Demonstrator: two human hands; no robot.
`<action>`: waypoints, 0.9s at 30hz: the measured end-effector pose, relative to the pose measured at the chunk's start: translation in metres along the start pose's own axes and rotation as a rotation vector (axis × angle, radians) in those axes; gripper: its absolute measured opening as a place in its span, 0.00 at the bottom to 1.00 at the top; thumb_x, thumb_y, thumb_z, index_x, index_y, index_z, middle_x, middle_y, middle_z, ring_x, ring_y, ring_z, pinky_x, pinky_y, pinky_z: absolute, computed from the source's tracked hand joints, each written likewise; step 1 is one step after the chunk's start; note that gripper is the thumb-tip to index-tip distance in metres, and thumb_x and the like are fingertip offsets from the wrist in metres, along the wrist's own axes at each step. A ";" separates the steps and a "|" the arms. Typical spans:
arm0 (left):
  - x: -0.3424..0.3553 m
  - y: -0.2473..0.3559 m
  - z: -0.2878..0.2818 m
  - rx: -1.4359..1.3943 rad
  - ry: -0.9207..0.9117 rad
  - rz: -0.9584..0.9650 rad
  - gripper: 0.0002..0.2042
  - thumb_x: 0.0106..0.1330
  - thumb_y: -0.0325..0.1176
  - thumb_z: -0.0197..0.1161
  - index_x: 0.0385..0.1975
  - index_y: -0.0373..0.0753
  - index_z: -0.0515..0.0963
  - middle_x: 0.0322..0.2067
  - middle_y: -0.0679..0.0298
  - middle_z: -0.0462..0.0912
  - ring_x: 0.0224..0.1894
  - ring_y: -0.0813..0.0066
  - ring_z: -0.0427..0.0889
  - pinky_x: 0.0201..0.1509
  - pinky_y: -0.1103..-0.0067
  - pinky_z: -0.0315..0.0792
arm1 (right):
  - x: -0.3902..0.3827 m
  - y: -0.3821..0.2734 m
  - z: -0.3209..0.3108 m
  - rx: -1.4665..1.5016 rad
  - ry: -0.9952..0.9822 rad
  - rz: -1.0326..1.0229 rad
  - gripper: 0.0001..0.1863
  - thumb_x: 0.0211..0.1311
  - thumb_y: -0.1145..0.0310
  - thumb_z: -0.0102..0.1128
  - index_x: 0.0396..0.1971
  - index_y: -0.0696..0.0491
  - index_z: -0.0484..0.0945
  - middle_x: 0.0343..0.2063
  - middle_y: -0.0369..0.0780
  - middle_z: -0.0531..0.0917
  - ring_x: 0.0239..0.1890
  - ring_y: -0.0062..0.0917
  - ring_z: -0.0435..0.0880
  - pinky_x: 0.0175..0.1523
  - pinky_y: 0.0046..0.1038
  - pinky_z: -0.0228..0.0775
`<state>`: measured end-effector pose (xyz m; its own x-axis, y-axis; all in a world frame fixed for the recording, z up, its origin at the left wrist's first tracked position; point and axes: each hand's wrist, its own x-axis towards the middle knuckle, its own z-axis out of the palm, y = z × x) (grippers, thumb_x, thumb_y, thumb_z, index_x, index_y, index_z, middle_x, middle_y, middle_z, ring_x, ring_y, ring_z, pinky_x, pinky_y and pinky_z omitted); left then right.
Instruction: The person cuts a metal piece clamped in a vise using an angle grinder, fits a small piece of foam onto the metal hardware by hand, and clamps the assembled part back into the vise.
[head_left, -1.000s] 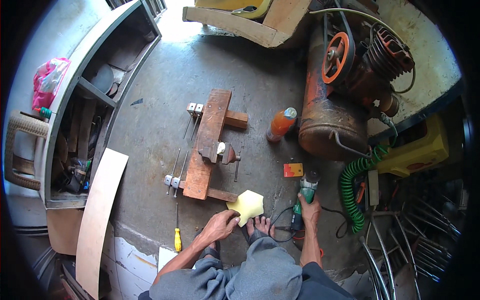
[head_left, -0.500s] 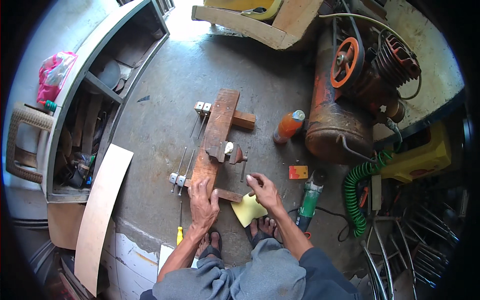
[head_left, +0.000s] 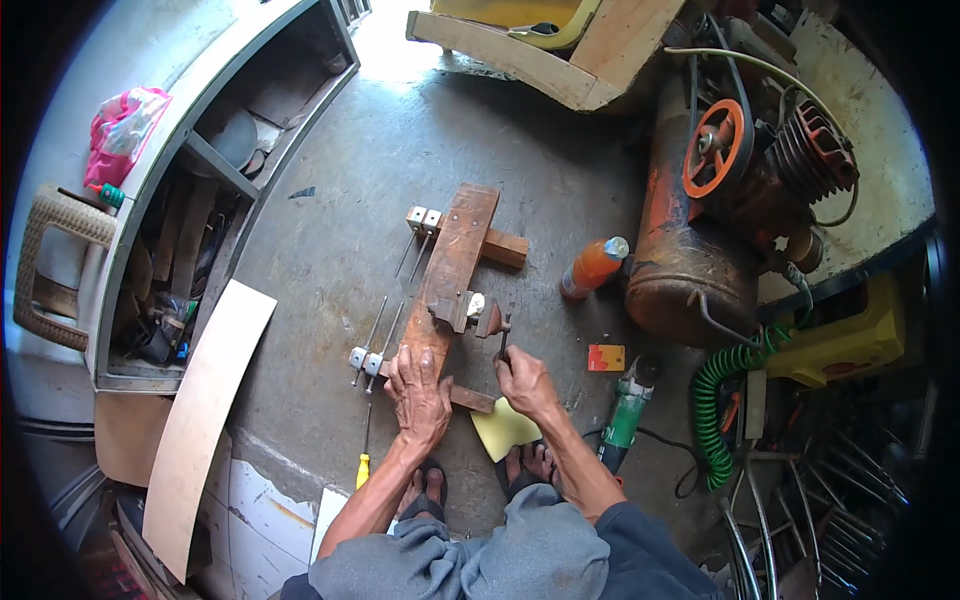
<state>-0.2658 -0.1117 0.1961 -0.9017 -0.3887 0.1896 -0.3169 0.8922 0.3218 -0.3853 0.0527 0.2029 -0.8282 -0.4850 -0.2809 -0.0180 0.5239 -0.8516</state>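
Observation:
A low wooden bench (head_left: 462, 235) stands on the floor before me, with a small bench vise (head_left: 458, 314) mounted on it. At the vise's jaws sits a small whitish piece (head_left: 477, 304), its kind too small to tell. My left hand (head_left: 420, 402) lies flat on the near end of the bench, fingers stretched out. Closed round the lower end of the vise handle (head_left: 506, 328) is my right hand (head_left: 527, 384). Metal rods with square blocks (head_left: 366, 361) stick out at the bench's left side. Near my right foot lies a yellow sheet (head_left: 503, 428).
A yellow-handled screwdriver (head_left: 363, 470) lies left of my foot. To the right are an orange bottle (head_left: 594, 268), a red-yellow card (head_left: 606, 358), a green angle grinder (head_left: 624, 418) and an air compressor (head_left: 690, 270) with a coiled green hose (head_left: 708, 420). A cabinet (head_left: 215, 185) and leaning board (head_left: 205, 420) stand left.
My right hand has moved up to the vise handle and closed on it. My left hand stays on the bench. The whole view has shifted slightly.

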 end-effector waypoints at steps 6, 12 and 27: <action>0.004 -0.011 0.005 0.073 -0.014 0.063 0.35 0.60 0.41 0.71 0.66 0.38 0.65 0.66 0.42 0.60 0.66 0.40 0.60 0.62 0.50 0.59 | 0.073 0.046 0.006 -0.085 0.374 -0.231 0.10 0.70 0.67 0.56 0.35 0.58 0.78 0.28 0.51 0.84 0.33 0.46 0.85 0.39 0.42 0.75; -0.003 -0.015 0.012 0.102 0.003 0.085 0.35 0.60 0.43 0.70 0.67 0.40 0.64 0.66 0.43 0.60 0.66 0.43 0.60 0.60 0.53 0.60 | 0.075 -0.032 -0.062 0.439 -0.038 -0.120 0.20 0.73 0.54 0.60 0.34 0.58 0.84 0.29 0.35 0.85 0.32 0.14 0.80 0.36 0.23 0.72; -0.002 -0.013 0.015 0.053 0.032 0.106 0.37 0.57 0.40 0.72 0.66 0.40 0.63 0.65 0.43 0.60 0.65 0.42 0.60 0.61 0.52 0.58 | -0.021 0.016 0.001 0.406 0.045 -0.232 0.15 0.73 0.60 0.61 0.46 0.57 0.84 0.25 0.30 0.79 0.25 0.12 0.73 0.31 0.19 0.66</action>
<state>-0.2641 -0.1187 0.1779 -0.9213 -0.2982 0.2494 -0.2367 0.9392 0.2487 -0.3680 0.0704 0.1947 -0.8516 -0.5218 -0.0505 0.0076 0.0840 -0.9964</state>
